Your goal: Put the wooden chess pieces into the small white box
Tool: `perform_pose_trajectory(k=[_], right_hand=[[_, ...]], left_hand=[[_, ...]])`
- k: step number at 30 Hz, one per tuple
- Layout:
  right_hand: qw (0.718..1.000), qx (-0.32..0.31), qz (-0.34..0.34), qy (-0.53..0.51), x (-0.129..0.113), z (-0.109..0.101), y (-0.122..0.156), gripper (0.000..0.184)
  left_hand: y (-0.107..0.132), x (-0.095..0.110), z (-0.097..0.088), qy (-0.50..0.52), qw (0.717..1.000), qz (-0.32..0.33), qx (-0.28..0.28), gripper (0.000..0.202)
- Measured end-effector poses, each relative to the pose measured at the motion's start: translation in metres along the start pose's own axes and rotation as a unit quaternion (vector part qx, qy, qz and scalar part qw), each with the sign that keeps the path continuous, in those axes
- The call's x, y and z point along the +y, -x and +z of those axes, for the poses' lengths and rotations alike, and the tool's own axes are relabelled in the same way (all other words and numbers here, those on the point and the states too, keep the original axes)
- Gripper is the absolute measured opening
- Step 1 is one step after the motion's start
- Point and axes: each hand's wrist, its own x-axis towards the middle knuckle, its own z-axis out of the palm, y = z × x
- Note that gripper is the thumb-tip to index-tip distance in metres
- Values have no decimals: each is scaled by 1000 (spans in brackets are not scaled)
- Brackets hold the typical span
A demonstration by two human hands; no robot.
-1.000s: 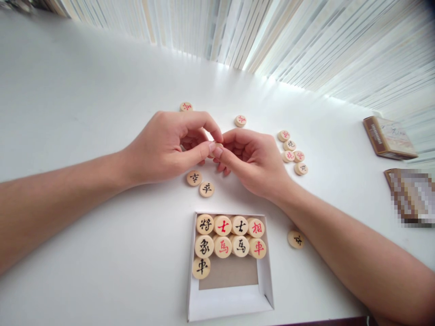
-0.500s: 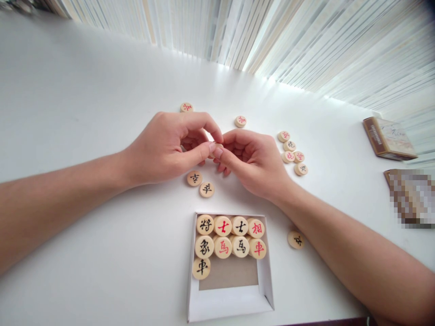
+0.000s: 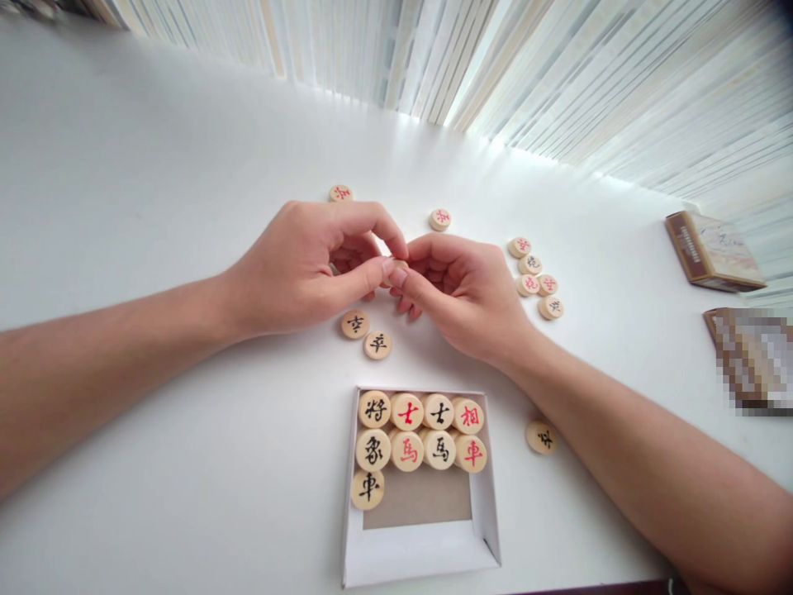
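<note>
Above the white table, my left hand (image 3: pixel 328 264) and my right hand (image 3: pixel 462 289) meet, thumbs and fingers pinching a wooden Chinese chess piece (image 3: pixel 397 266) between them. Most of that piece is hidden by the fingertips. Just below the hands lie two black-marked pieces, one (image 3: pixel 355 324) touching or nearly touching the other (image 3: pixel 377 345). Nearer to me is an open white box (image 3: pixel 412 554). Pieces with red or black characters fill its two upper rows, and a single black-marked piece (image 3: pixel 368 489) starts the third row at the left.
Red-marked pieces lie beyond the hands, one (image 3: pixel 340 193) at left and one (image 3: pixel 439 219) at centre. A cluster of several pieces (image 3: pixel 530 264) sits right of my right hand. One black-marked piece (image 3: pixel 541 437) rests by my right forearm. A brown box (image 3: pixel 712 252) stands far right; blinds (image 3: pixel 396 58) hang behind.
The view has shifted very slightly. Both hands keep the same pinch on the piece, and the pieces on the table and in the box stay where they were.
</note>
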Motion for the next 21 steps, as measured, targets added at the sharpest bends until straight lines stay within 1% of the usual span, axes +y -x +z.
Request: perform_pose_trajectory(k=[5, 21], right_hand=[[1000, -1, -6, 6, 0, 0, 0, 34], [1000, 8, -18, 4, 1, 1, -1, 29]], left_hand=[[0, 0, 0, 5, 1000, -2, -1, 6], [-1, 0, 0, -4, 1000, 6, 0, 7]])
